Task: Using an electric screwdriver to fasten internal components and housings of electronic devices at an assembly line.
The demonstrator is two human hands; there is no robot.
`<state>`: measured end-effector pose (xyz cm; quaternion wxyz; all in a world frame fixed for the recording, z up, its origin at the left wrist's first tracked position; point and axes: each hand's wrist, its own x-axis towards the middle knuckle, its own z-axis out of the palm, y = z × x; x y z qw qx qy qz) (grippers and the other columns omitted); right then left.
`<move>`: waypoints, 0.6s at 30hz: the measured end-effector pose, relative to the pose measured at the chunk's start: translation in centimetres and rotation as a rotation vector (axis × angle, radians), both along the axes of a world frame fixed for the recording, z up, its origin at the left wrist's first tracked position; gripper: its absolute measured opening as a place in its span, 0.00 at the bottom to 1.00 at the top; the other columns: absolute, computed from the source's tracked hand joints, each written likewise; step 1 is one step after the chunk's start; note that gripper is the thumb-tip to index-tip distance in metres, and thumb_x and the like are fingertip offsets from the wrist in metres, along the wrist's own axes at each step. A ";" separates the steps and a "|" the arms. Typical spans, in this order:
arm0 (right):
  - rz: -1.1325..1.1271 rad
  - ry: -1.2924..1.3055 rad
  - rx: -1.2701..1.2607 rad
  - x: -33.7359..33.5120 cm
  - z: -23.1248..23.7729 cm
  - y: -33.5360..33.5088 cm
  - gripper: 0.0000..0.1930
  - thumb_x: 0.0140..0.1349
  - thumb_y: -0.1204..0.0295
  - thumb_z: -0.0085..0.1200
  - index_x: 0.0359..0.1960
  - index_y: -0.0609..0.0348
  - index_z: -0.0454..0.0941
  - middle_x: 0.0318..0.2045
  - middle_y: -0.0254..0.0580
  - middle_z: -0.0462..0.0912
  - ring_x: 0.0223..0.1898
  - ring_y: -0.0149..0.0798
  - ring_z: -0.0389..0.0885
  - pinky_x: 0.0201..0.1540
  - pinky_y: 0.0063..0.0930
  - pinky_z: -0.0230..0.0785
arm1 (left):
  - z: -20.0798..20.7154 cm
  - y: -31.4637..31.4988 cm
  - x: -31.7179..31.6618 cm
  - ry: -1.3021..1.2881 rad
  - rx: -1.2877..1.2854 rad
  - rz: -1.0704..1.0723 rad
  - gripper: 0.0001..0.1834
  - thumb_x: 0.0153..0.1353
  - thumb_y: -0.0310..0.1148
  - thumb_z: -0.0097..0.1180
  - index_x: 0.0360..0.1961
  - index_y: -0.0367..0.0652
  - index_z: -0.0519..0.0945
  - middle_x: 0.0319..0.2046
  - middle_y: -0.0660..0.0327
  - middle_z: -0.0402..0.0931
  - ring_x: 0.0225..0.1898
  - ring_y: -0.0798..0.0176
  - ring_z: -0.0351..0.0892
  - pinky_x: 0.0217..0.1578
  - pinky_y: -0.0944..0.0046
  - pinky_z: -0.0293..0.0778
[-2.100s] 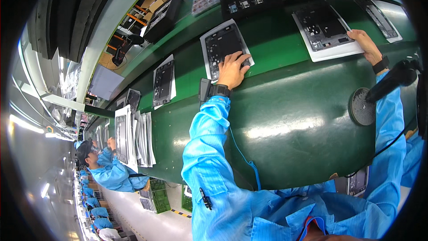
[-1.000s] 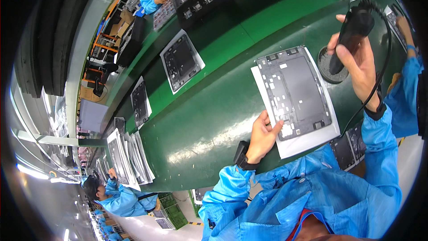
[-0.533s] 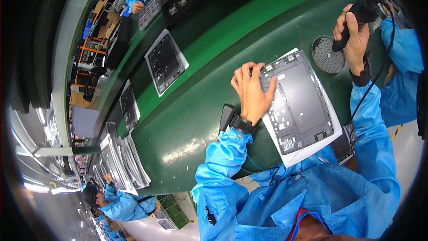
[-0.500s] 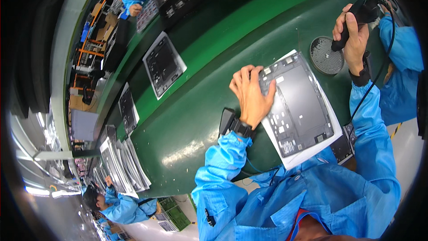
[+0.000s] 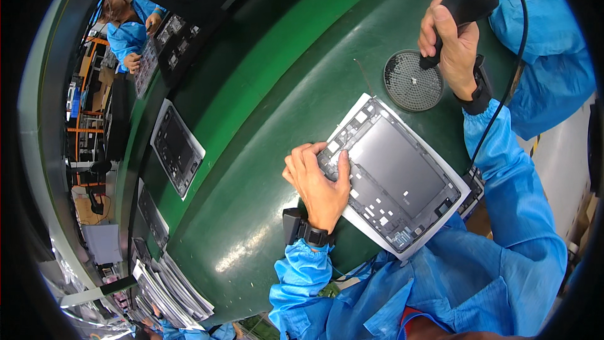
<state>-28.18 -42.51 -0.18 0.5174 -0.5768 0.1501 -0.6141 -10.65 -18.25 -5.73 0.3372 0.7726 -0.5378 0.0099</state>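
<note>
The left edge of a dark panel [image 5: 399, 170] is gripped by the left hand [image 5: 319, 187]; the panel lies on a white sheet [image 5: 362, 223] at the near edge of the surface [image 5: 245, 195]. A black tool [image 5: 467, 4] is gripped by the right hand [image 5: 458, 53] above a round tray [image 5: 412, 96]. Open room is left beside the left hand.

Workbench [image 5: 214, 239]: dark green, glossy, spanning the centre.
Strip [image 5: 277, 69]: brighter green, running from 12 toward 8 o'clock.
Rack [image 5: 85, 130]: orange bars, at 9 o'clock.
Beam [image 5: 38, 107]: grey, curved, 9 to 10 o'clock.
Floor [image 5: 557, 157]: pale, 3 o'clock; yellow-and-black tape [image 5: 535, 145].
Glare [image 5: 242, 255]: white, on workbench, 7 o'clock.
</note>
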 end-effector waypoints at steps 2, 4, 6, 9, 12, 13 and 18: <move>0.008 -0.011 0.013 0.4 -0.1 -0.1 0.12 0.72 0.63 0.57 0.42 0.59 0.72 0.18 0.31 0.72 0.15 0.24 0.69 0.19 0.20 0.63 | 0.1 -0.1 -0.1 0.007 0.020 -0.001 0.20 0.54 0.37 0.69 0.44 0.41 0.76 0.44 0.54 0.72 0.50 0.51 0.69 0.52 0.52 0.57; 0.004 0.006 0.010 0.6 -0.1 -0.1 0.12 0.72 0.63 0.56 0.41 0.59 0.72 0.18 0.31 0.72 0.14 0.24 0.69 0.19 0.20 0.63 | 0.0 0.0 -0.1 0.013 0.029 0.001 0.21 0.54 0.37 0.70 0.45 0.41 0.77 0.45 0.54 0.72 0.50 0.51 0.68 0.52 0.52 0.57; 0.029 -0.012 0.010 0.8 -0.1 0.1 0.12 0.72 0.63 0.56 0.40 0.59 0.72 0.18 0.31 0.71 0.14 0.23 0.68 0.19 0.20 0.63 | 0.1 0.0 -0.1 0.019 0.037 0.007 0.21 0.54 0.37 0.70 0.46 0.42 0.77 0.45 0.54 0.72 0.50 0.50 0.68 0.53 0.52 0.57; 0.008 0.052 0.002 1.1 0.0 0.5 0.12 0.76 0.63 0.48 0.42 0.61 0.69 0.19 0.34 0.69 0.15 0.25 0.65 0.18 0.20 0.61 | 0.2 0.0 0.0 0.012 0.015 0.002 0.20 0.54 0.37 0.70 0.44 0.41 0.77 0.43 0.55 0.72 0.49 0.52 0.69 0.52 0.53 0.57; 0.009 0.064 -0.003 1.4 -0.1 0.7 0.12 0.76 0.63 0.48 0.41 0.61 0.69 0.19 0.34 0.69 0.15 0.25 0.65 0.18 0.20 0.61 | 0.1 0.1 0.2 0.013 0.008 0.005 0.20 0.54 0.37 0.70 0.44 0.42 0.77 0.43 0.55 0.72 0.49 0.52 0.69 0.51 0.53 0.57; 0.008 0.066 -0.003 1.4 -0.2 0.7 0.12 0.76 0.63 0.48 0.41 0.61 0.69 0.19 0.34 0.69 0.15 0.25 0.65 0.18 0.20 0.61 | 0.1 0.1 0.2 0.016 0.007 0.003 0.20 0.54 0.37 0.70 0.44 0.42 0.77 0.43 0.55 0.72 0.49 0.53 0.69 0.51 0.53 0.57; 0.036 0.024 -0.005 1.2 -0.6 0.4 0.12 0.72 0.63 0.57 0.41 0.59 0.72 0.17 0.31 0.71 0.14 0.24 0.68 0.18 0.20 0.62 | 0.1 0.1 0.2 0.029 -0.006 -0.002 0.20 0.54 0.37 0.70 0.44 0.42 0.77 0.43 0.55 0.72 0.49 0.53 0.69 0.51 0.54 0.57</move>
